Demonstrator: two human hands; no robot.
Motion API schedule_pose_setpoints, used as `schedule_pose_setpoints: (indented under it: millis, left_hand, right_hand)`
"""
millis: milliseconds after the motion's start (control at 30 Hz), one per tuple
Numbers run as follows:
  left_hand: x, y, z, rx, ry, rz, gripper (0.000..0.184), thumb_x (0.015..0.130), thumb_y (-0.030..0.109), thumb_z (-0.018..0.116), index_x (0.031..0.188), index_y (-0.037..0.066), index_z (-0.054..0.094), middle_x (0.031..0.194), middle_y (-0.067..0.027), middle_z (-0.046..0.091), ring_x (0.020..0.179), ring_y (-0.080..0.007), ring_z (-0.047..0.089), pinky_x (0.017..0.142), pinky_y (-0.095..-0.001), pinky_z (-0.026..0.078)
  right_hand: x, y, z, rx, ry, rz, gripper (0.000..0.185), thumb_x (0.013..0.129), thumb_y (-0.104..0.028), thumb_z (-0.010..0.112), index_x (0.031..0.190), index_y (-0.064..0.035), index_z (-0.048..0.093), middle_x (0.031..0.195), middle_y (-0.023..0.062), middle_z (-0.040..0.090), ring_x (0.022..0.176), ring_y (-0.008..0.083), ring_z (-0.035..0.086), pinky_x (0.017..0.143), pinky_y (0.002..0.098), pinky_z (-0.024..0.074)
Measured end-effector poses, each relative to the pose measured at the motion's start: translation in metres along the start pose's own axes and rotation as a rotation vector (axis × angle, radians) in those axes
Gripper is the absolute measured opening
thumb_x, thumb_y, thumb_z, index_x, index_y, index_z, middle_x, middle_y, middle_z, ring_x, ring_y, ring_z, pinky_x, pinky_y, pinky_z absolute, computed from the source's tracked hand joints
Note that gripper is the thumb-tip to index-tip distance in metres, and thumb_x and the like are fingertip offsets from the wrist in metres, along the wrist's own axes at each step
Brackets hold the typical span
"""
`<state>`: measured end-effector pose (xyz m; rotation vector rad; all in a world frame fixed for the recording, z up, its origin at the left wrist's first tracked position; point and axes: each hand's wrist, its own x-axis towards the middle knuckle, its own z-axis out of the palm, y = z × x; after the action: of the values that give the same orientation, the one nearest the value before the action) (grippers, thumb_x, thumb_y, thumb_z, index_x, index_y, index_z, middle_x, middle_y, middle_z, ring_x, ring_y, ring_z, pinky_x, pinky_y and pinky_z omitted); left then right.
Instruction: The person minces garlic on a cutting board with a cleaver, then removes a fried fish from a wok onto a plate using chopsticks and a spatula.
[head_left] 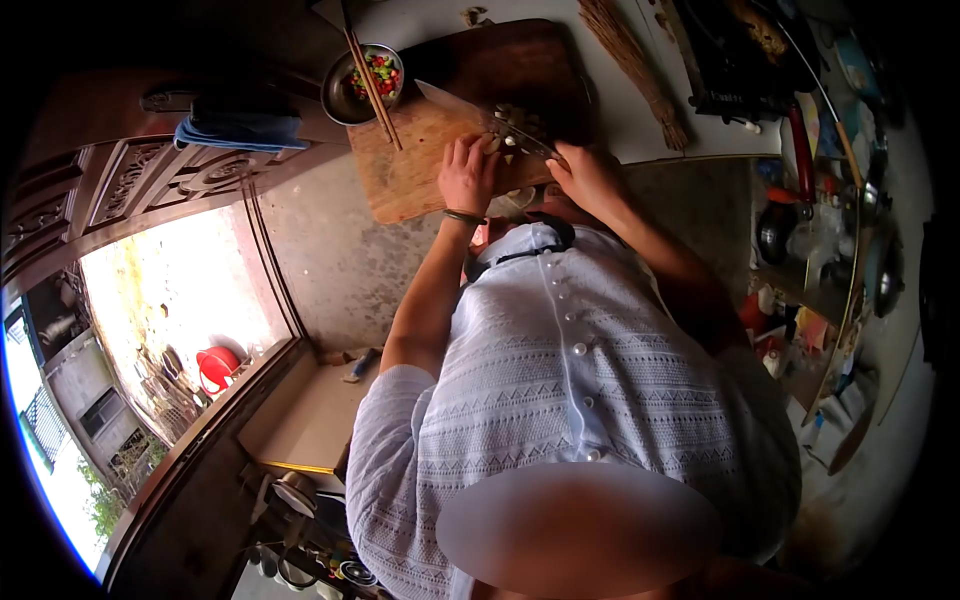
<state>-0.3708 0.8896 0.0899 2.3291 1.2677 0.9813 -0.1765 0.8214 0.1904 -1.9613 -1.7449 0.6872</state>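
My right hand (585, 172) is closed around the handle of a kitchen knife (470, 108), whose wide blade slants to the upper left over the wooden cutting board (400, 178). Beside the blade, my left hand (467, 180) rests at the board's near edge. Its fingers are bent onto a small pale piece (491, 145) that looks like a garlic clove. Small pale cut pieces (527, 120) lie along the far side of the blade. At the board's left corner stands a metal bowl (341, 100) holding chopped red and green peppers (377, 76). Chopsticks (378, 103) lie across it, reaching the board.
A bundle of dry twigs (638, 75) lies on the white counter (715, 140) right of the board. Farther right are a dark stove (725, 60) and crowded shelves (800, 260). A blue cloth (243, 131) hangs at the left, above a bright doorway.
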Motion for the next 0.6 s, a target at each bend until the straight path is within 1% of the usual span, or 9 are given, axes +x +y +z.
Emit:
schedule_pose_setpoints:
  millis: [133, 233, 333, 433, 533, 600]
  left_hand:
    - [0.005, 0.002, 0.012, -0.024, 0.016, -0.019, 0.025, 0.078, 0.012, 0.071, 0.102, 0.010, 0.063, 0.103, -0.0085, 0.061, 0.095, -0.0318, 0.058, 0.078, -0.0414, 0.050]
    - [0.005, 0.002, 0.015, -0.026, 0.053, -0.001, 0.022, 0.077, 0.012, 0.072, 0.098, 0.010, 0.062, 0.101, -0.0086, 0.061, 0.092, -0.0315, 0.059, 0.076, -0.0411, 0.050]
    - [0.005, 0.001, 0.010, 0.017, 0.026, 0.027, 0.022, 0.077, 0.013, 0.072, 0.096, 0.010, 0.063, 0.100, -0.0081, 0.061, 0.091, -0.0311, 0.060, 0.073, -0.0405, 0.051]
    - [0.005, 0.000, 0.008, -0.011, 0.034, 0.035, 0.020, 0.077, 0.013, 0.072, 0.095, 0.010, 0.063, 0.100, -0.0076, 0.061, 0.091, -0.0304, 0.060, 0.072, -0.0402, 0.051]
    - [0.003, 0.003, 0.010, -0.048, 0.040, 0.022, 0.019, 0.077, 0.013, 0.071, 0.094, 0.010, 0.063, 0.100, -0.0076, 0.061, 0.091, -0.0304, 0.060, 0.072, -0.0407, 0.051]
    - [0.004, 0.005, 0.010, -0.037, 0.036, 0.019, 0.019, 0.077, 0.013, 0.071, 0.093, 0.010, 0.063, 0.100, -0.0078, 0.061, 0.091, -0.0306, 0.059, 0.072, -0.0409, 0.051]
  right_hand:
    - [0.000, 0.001, -0.002, -0.011, -0.003, 0.027, 0.019, 0.089, -0.023, 0.064, 0.089, -0.0045, 0.061, 0.073, 0.0199, 0.064, 0.067, 0.0400, 0.063, 0.058, 0.0468, 0.0493]
    - [0.001, 0.001, 0.000, -0.045, 0.013, 0.006, 0.019, 0.090, -0.023, 0.063, 0.089, -0.0040, 0.062, 0.074, 0.0207, 0.064, 0.069, 0.0401, 0.064, 0.060, 0.0472, 0.0494]
    - [0.007, 0.004, 0.011, -0.080, -0.071, 0.061, 0.018, 0.089, -0.022, 0.063, 0.096, -0.0056, 0.066, 0.077, 0.0200, 0.067, 0.075, 0.0392, 0.067, 0.068, 0.0488, 0.0526]
    - [0.013, 0.021, 0.040, -0.073, -0.004, 0.029, 0.018, 0.089, -0.023, 0.062, 0.095, -0.0063, 0.066, 0.076, 0.0195, 0.067, 0.075, 0.0394, 0.067, 0.068, 0.0491, 0.0525]
    - [0.012, 0.020, 0.040, -0.077, 0.014, 0.031, 0.017, 0.089, -0.022, 0.063, 0.093, -0.0064, 0.066, 0.075, 0.0188, 0.067, 0.074, 0.0391, 0.067, 0.067, 0.0491, 0.0522]
    - [0.009, 0.008, 0.023, -0.057, 0.023, 0.036, 0.017, 0.089, -0.023, 0.063, 0.091, -0.0063, 0.065, 0.075, 0.0184, 0.067, 0.074, 0.0388, 0.067, 0.066, 0.0490, 0.0520]
